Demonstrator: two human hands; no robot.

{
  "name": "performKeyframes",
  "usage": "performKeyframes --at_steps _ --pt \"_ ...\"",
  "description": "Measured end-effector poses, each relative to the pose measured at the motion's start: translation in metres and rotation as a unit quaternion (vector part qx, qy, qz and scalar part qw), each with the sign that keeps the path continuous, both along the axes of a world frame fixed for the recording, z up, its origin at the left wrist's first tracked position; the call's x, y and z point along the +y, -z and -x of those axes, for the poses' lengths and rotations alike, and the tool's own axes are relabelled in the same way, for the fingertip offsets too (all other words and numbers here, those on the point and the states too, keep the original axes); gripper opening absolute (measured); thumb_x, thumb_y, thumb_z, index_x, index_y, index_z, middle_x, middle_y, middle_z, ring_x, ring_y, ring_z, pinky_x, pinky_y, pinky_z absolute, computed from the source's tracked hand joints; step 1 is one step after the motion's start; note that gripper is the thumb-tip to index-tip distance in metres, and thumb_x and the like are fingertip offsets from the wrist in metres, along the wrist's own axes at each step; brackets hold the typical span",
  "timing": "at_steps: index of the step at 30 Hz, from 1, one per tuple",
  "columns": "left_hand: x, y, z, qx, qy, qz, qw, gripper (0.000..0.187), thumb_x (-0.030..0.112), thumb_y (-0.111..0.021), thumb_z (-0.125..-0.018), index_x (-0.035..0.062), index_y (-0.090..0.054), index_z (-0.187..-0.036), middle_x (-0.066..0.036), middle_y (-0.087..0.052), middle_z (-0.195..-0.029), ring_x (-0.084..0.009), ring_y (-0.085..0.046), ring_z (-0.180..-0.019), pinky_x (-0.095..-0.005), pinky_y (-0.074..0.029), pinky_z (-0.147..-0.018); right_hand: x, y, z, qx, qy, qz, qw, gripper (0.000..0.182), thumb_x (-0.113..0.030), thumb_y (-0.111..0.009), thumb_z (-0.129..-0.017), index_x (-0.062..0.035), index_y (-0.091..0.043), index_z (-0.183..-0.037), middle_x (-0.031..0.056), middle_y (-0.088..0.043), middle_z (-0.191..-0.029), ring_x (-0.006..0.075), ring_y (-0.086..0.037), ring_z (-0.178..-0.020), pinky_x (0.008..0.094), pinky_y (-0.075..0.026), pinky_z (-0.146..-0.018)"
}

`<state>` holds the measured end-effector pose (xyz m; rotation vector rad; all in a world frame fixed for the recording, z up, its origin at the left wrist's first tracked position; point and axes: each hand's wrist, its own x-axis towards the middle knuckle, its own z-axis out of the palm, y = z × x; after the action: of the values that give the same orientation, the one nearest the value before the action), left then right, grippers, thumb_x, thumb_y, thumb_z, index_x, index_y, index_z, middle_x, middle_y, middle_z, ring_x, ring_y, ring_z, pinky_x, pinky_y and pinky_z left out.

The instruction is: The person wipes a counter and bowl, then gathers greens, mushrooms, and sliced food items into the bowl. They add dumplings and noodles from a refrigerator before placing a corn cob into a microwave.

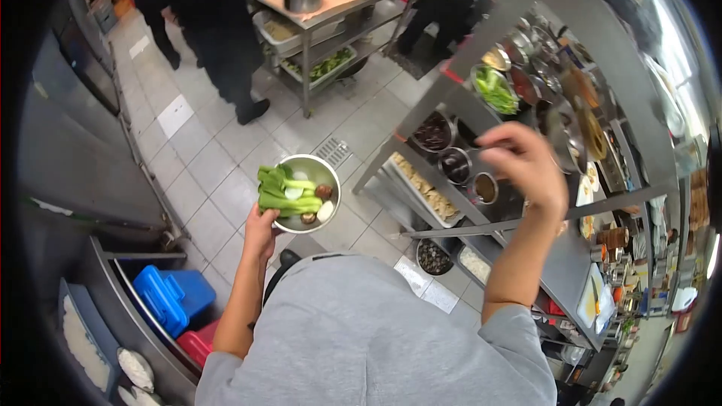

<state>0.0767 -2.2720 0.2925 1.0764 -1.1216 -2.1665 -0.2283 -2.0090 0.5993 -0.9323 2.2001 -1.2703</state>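
Note:
My left hand (261, 231) grips the near-left rim of a round metal bowl (326, 173), its fingers partly hidden beneath. Leafy green vegetables (289, 192) fill the bowl's left side and hang over the edge. Dark brown mushrooms (323, 192) and pale round pieces (325, 212) lie on the right. My right hand (524, 164) is raised in front of the metal shelf rack, loosely bent, with its fingers apart and nothing visible in them. Below it, from this angle, sit a small container of brownish contents (486, 188) and a bowl of dark pieces (455, 165).
A tray of pale yellow pieces (425, 192) and a bowl of greens (495, 90) stand on the rack. Ahead is a steel table (353, 0) with pots. Two people in dark clothes (214, 22) stand ahead left. A blue bin (173, 297) is at left.

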Motion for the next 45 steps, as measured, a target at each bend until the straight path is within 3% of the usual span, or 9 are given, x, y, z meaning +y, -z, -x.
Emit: performKeyframes --at_steps 4,7,10,17,22,25,33,36,45 --pt "-0.060 0.004 -0.050 -0.002 0.013 0.024 1.000 0.043 0.009 -0.056 -0.087 0.0060 -0.051 -0.129 -0.008 -0.062 -0.115 -0.0212 -0.061 -0.105 -0.0448 -0.057 -0.080 -0.165 0.117 -0.087 0.036 -0.254 -0.055 0.965 0.028 -0.008 -0.073 -0.084 0.0007 -0.064 -0.110 0.0115 -0.065 -0.103 0.0215 -0.068 -0.093 0.0321 -0.054 -0.083" --pt "-0.093 -0.001 -0.083 0.001 -0.006 0.021 1.000 0.034 0.007 -0.058 -0.087 0.0037 -0.054 -0.120 -0.007 -0.063 -0.107 -0.0166 -0.064 -0.090 -0.0337 -0.058 -0.067 -0.253 0.161 -0.143 0.062 -0.353 -0.070 0.931 0.041 -0.010 -0.074 -0.083 -0.0020 -0.060 -0.121 0.0153 -0.061 -0.117 0.0261 -0.065 -0.106 0.0355 -0.052 -0.091" --pt "-0.130 -0.008 -0.110 -0.010 -0.047 0.009 0.999 0.031 0.005 -0.058 -0.087 0.0047 -0.054 -0.117 -0.006 -0.063 -0.105 -0.0154 -0.064 -0.088 -0.0331 -0.057 -0.066 -0.316 0.173 -0.154 0.243 -0.313 0.054 0.917 0.056 -0.008 -0.075 -0.082 -0.0044 -0.054 -0.133 0.0153 -0.058 -0.127 0.0250 -0.062 -0.108 0.0360 -0.051 -0.092" --pt "-0.241 0.014 -0.152 -0.016 -0.222 -0.009 0.975 0.027 0.004 -0.059 -0.087 0.0063 -0.055 -0.113 -0.005 -0.063 -0.102 -0.0142 -0.064 -0.086 -0.0314 -0.055 -0.066 -0.443 0.260 -0.101 -0.036 -0.351 -0.104 0.930 0.056 -0.014 -0.074 -0.087 -0.0038 -0.052 -0.137 0.0107 -0.059 -0.127 0.0176 -0.063 -0.097 0.0327 -0.053 -0.084" --pt "-0.336 0.017 -0.158 -0.042 -0.266 -0.017 0.963 0.026 0.006 -0.061 -0.087 0.0071 -0.055 -0.112 -0.004 -0.063 -0.103 -0.0139 -0.063 -0.086 -0.0313 -0.055 -0.065 -0.583 0.295 -0.111 -0.310 -0.418 -0.168 0.837 0.057 -0.031 -0.051 -0.103 -0.0086 -0.031 -0.152 0.0119 -0.063 -0.122 0.0196 -0.063 -0.100 0.0337 -0.054 -0.084" --pt "-0.385 -0.017 -0.151 -0.060 -0.272 -0.017 0.960 0.023 0.009 -0.062 -0.089 0.0086 -0.055 -0.111 -0.003 -0.063 -0.102 -0.0138 -0.063 -0.087 -0.0328 -0.055 -0.067 -0.672 0.306 -0.144 -0.396 -0.519 -0.185 0.734 0.069 -0.042 -0.050 -0.102 -0.0088 -0.021 -0.155 0.0158 -0.045 -0.144 0.0255 -0.061 -0.110 0.0391 -0.057 -0.084" --pt "-0.534 -0.072 -0.194 0.127 -0.354 0.040 0.926 0.021 0.021 -0.058 -0.100 0.0122 -0.055 -0.119 -0.006 -0.058 -0.126 -0.0222 -0.059 -0.112 -0.0464 -0.054 -0.088 -0.905 0.257 -0.227 -0.425 -0.445 -0.216 0.758 0.052 -0.038 -0.055 -0.100 0.0022 -0.047 -0.132 0.0130 -0.063 -0.120 0.0207 -0.064 -0.104 0.0392 -0.054 -0.087" --pt "-0.606 -0.076 -0.224 0.065 -0.419 0.025 0.905 0.024 0.022 -0.058 -0.100 0.0104 -0.055 -0.121 -0.009 -0.057 -0.132 -0.0243 -0.059 -0.112 -0.0467 -0.055 -0.087 -0.986 0.281 -0.244 -0.463 -0.406 -0.201 0.762 0.049 -0.033 -0.054 -0.100 0.0054 -0.047 -0.130 0.0159 -0.063 -0.118 0.0222 -0.065 -0.100 0.0393 -0.055 -0.087" --pt "-0.928 -0.089 -0.362 0.005 -0.535 0.068 0.842 0.022 0.015 -0.057 -0.099 0.0071 -0.057 -0.120 -0.010 -0.062 -0.120 -0.0186 -0.062 -0.101 -0.0337 -0.056 -0.075 -1.263 0.301 -0.278 -0.433 -0.262 -0.208 0.837 0.044 -0.019 -0.049 -0.092 0.0079 -0.046 -0.126 0.0213 -0.061 -0.114 0.0296 -0.068 -0.093 0.0423 -0.059 -0.072"
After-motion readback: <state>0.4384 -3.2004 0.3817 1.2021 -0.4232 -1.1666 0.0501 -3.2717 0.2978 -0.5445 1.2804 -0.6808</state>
